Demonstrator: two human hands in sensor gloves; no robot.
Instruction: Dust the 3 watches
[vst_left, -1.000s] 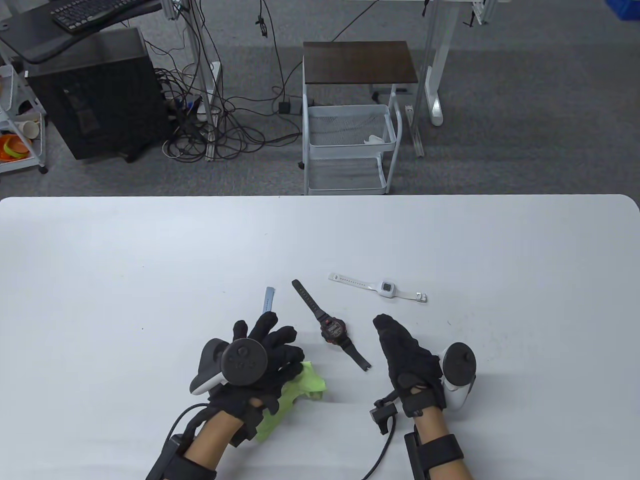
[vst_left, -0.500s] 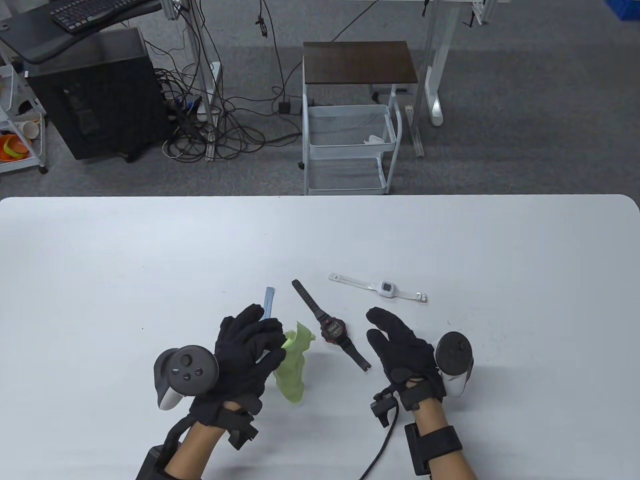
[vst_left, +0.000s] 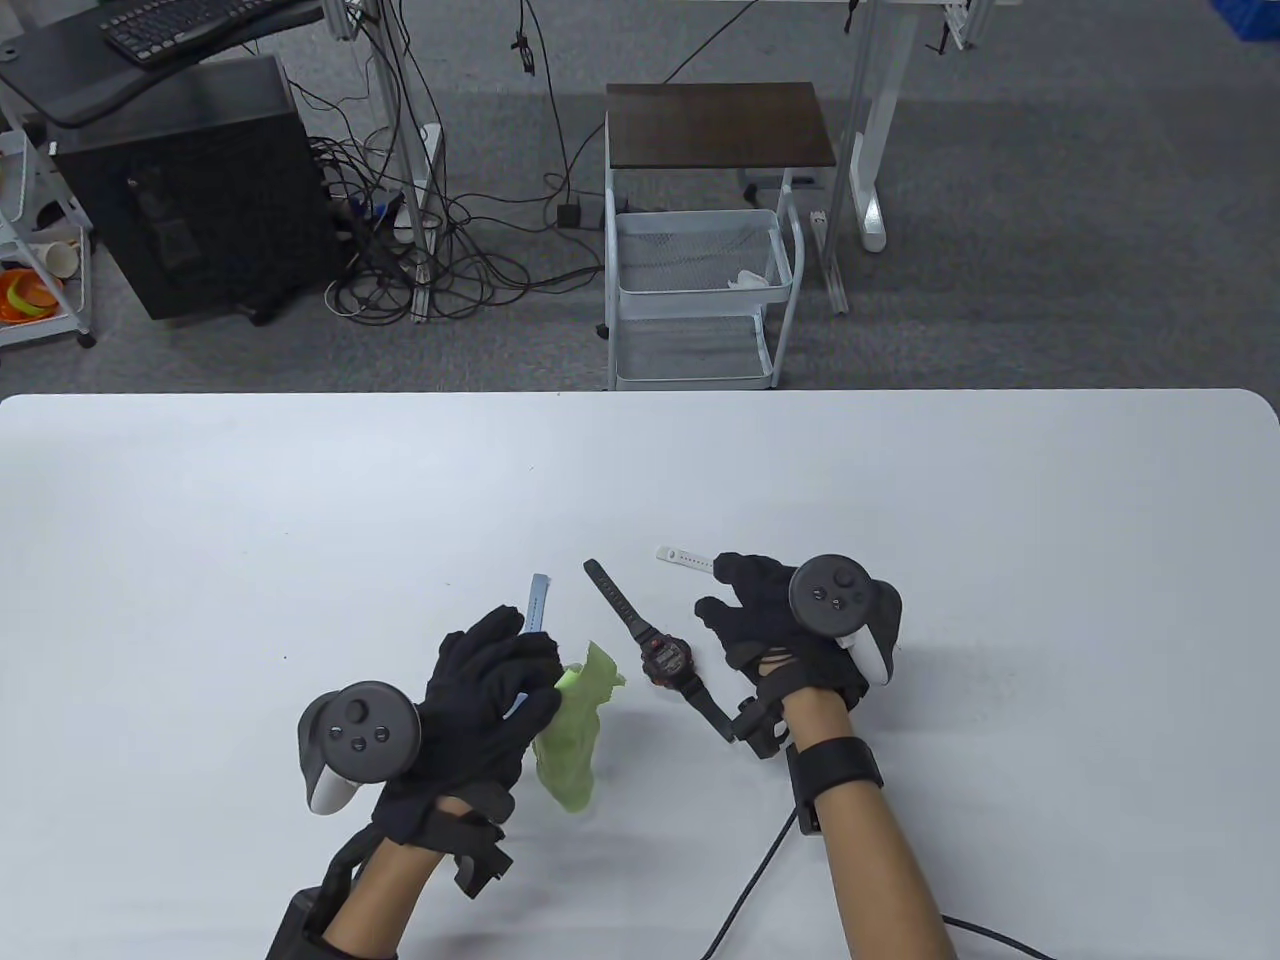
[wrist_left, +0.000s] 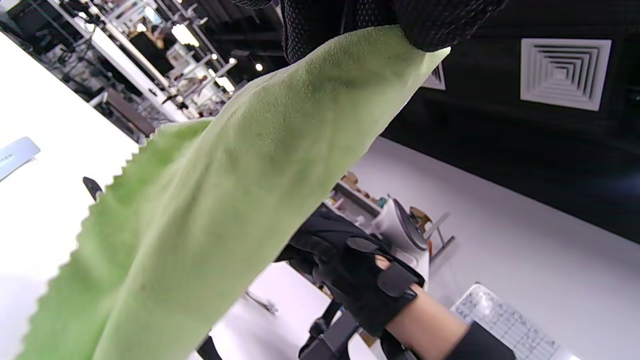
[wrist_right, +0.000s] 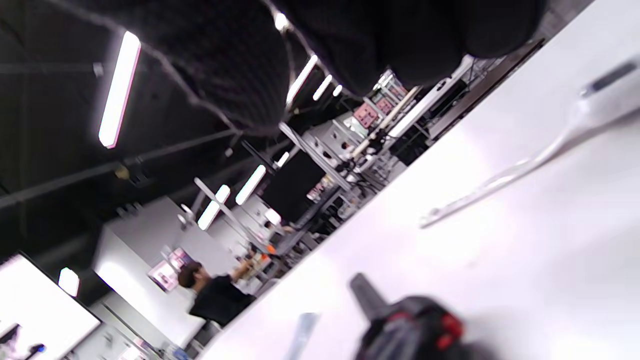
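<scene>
Watches numbering three are lying on the white table (vst_left: 300, 500): black watch (vst_left: 665, 660), white watch (vst_left: 685, 558) under the spread-fingered right hand (vst_left: 770, 630), blue-strapped watch (vst_left: 538, 600) beneath the left hand (vst_left: 490, 690) pinching one green cloth (vst_left: 575, 730); grey carpet (vst_left: 1000, 250) is lying beyond.

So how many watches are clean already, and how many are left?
None can be shown clean from these pictures. In hand: the left hand holds the green cloth up off the table, and the right hand is over the white watch, seemingly going for it. The black and red watch and the blue-strapped watch lie on the table. So all three may be left.
</scene>
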